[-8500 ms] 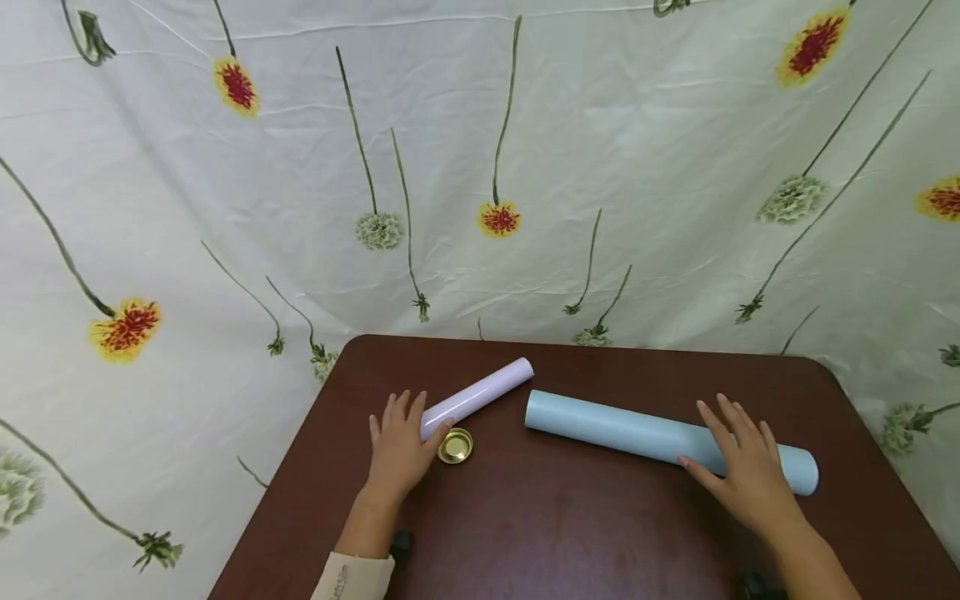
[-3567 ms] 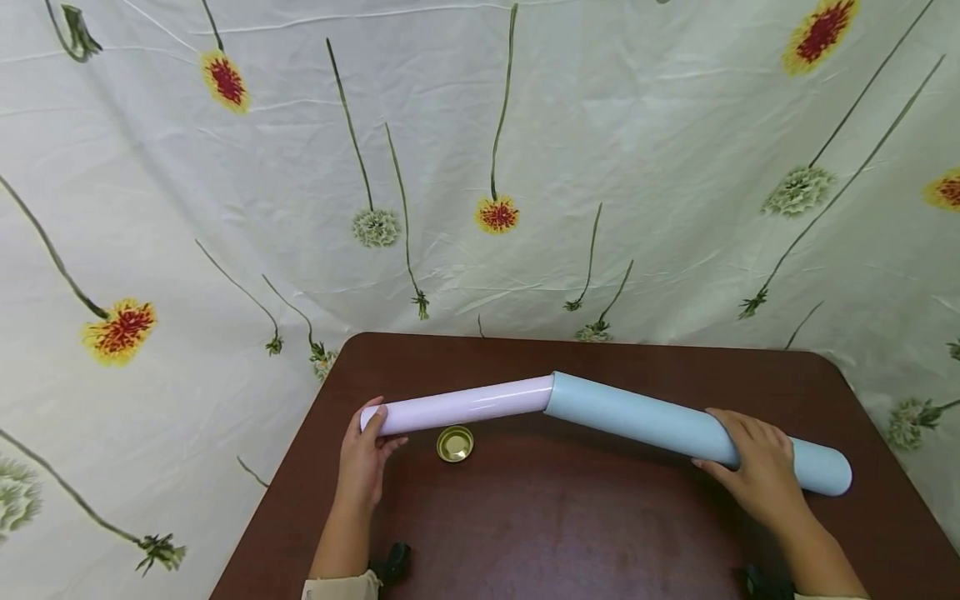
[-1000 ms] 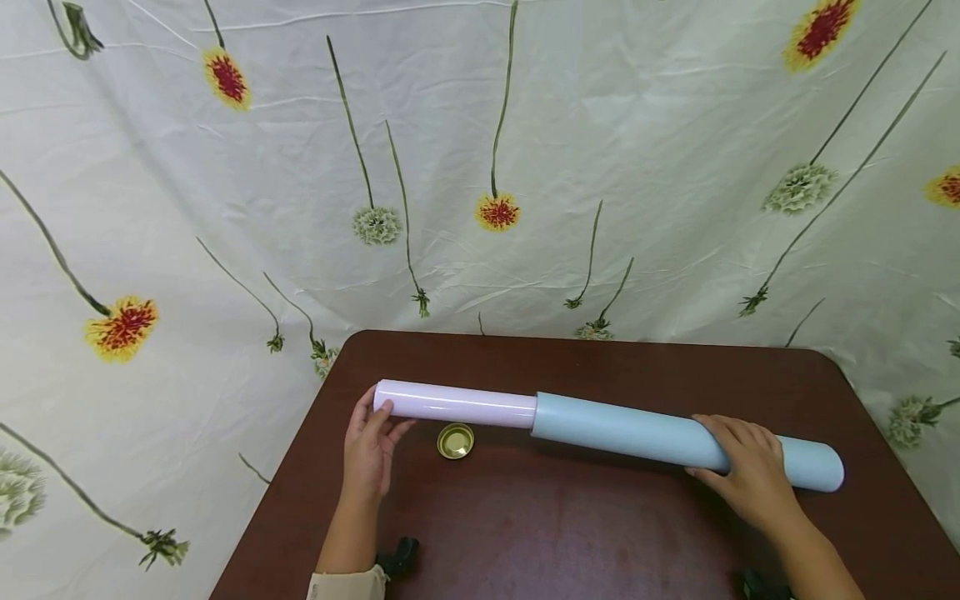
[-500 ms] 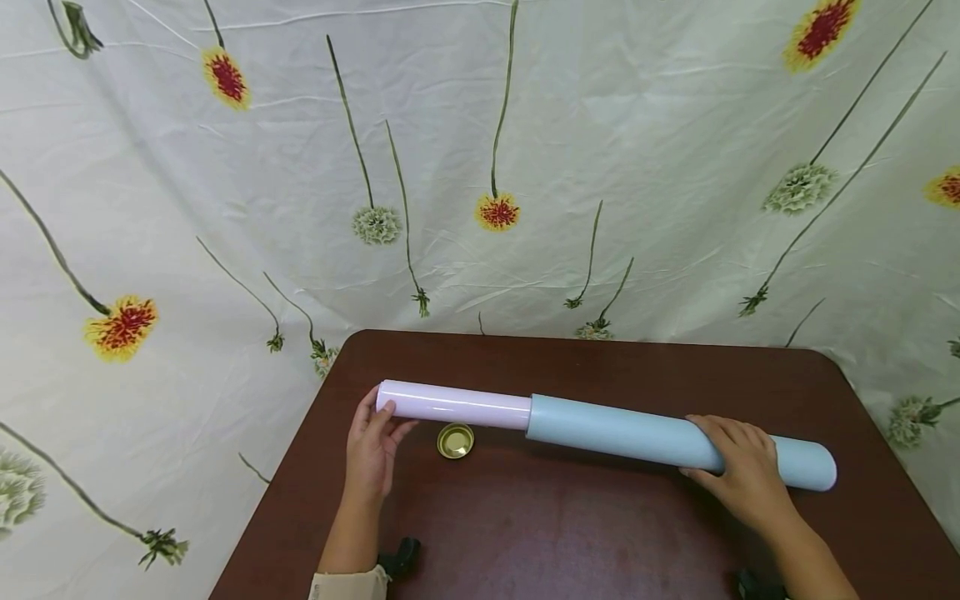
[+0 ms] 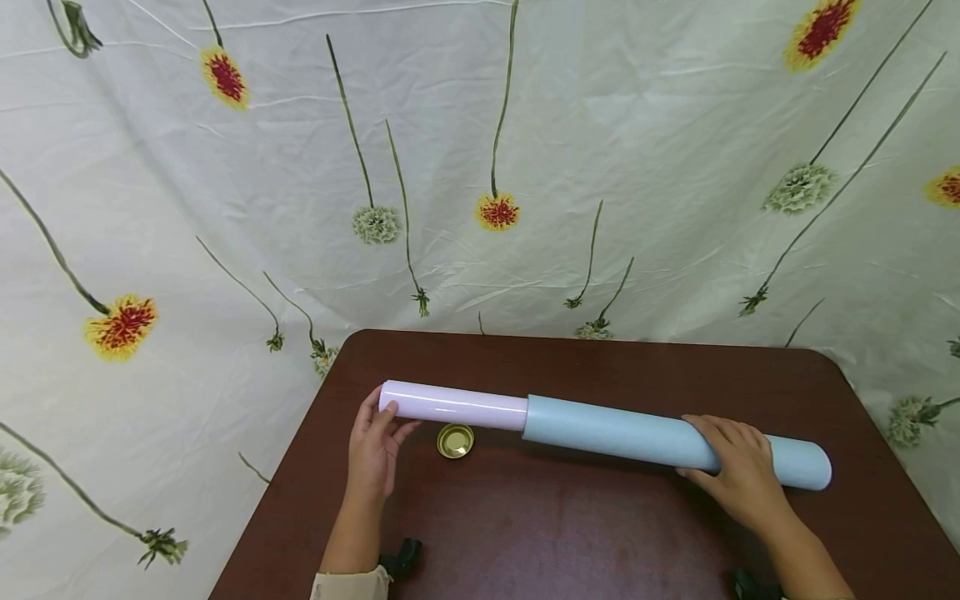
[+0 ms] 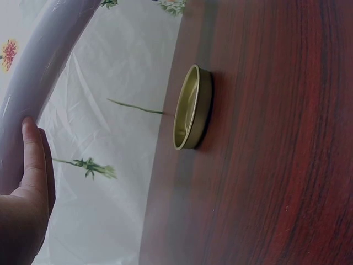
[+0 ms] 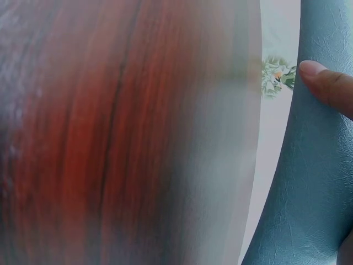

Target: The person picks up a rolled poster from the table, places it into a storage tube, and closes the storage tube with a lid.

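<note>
A glossy pale lilac roll (image 5: 457, 407) has its right end inside the open end of a wider light blue tube (image 5: 615, 429). My left hand (image 5: 372, 450) holds the lilac roll at its left end, thumb in front and fingers behind. Toward its right end, the blue tube is gripped by my right hand (image 5: 738, 475) from above. In the right wrist view, the thumb presses on the tube's textured blue surface (image 7: 309, 165). Below the lilac roll, a round gold lid (image 5: 455, 442) lies hollow side up on the table. How far the roll reaches inside the tube is hidden.
The dark red-brown wooden table (image 5: 570, 533) has rounded far corners. Behind and beside it hangs a white cloth (image 5: 420, 100) printed with flowers. A black wrist strap piece (image 5: 405, 558) shows beside the left forearm.
Earlier both lay apart on the table. They were picked up and joined at an angle, then lined up. Over the last second the blue tube slides left over the lilac roll, leaving less lilac showing.
</note>
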### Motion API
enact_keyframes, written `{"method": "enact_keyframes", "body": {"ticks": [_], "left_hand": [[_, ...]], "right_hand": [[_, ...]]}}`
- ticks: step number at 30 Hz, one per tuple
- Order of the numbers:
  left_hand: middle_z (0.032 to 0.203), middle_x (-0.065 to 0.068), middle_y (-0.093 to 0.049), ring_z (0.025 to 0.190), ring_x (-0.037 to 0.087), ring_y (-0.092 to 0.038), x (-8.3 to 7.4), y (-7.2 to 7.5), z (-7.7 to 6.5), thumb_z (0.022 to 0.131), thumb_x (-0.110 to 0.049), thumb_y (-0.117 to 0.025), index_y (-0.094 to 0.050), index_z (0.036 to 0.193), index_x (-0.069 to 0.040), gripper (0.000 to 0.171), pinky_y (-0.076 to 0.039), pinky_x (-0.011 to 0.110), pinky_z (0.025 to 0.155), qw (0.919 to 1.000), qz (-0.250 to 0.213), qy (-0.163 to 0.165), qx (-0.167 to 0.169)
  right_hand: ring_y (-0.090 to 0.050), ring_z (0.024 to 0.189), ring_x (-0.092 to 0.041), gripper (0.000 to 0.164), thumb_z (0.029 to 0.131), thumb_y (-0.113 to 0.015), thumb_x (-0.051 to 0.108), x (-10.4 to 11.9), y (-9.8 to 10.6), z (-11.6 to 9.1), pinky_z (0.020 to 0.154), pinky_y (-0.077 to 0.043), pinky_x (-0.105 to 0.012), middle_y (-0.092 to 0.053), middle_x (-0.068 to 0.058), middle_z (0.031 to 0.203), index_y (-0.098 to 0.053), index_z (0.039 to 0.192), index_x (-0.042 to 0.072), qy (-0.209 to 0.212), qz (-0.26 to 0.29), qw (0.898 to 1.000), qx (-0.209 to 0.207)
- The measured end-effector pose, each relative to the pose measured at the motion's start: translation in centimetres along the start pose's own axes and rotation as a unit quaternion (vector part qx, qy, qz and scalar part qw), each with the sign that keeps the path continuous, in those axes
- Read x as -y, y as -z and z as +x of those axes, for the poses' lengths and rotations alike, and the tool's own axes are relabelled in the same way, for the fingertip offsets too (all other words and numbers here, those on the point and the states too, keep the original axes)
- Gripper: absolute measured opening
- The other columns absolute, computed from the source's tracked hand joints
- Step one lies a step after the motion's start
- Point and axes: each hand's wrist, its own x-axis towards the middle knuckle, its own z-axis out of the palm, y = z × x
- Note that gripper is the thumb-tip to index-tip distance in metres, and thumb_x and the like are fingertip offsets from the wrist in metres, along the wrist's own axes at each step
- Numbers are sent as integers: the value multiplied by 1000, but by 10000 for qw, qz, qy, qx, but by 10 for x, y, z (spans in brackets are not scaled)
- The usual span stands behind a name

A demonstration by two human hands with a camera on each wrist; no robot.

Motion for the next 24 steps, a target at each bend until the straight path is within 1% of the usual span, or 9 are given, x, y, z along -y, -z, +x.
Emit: {"method": "enact_keyframes", "body": {"ticks": [12,24], "left_hand": [[121,0,-56,96,11,-65,3,-1,1,107,-12,-49,-42,142,-11,36,-60,30,85,9999,-113,-13,24],[119,-1,-57,96,10,-65,5,-3,-1,106,-11,-50,-41,143,-7,39,-60,27,83,9997,-142,-117,141]], "right_hand": [[-52,114,-39,85,59,-96,19,2,-3,1,95,-29,-61,-61,-17,127,-59,136,14,54,16,10000,-30],[-52,114,-38,85,60,-96,20,5,-5,1,96,-29,-61,-61,-16,127,-59,136,15,21,68,10000,28]]}}
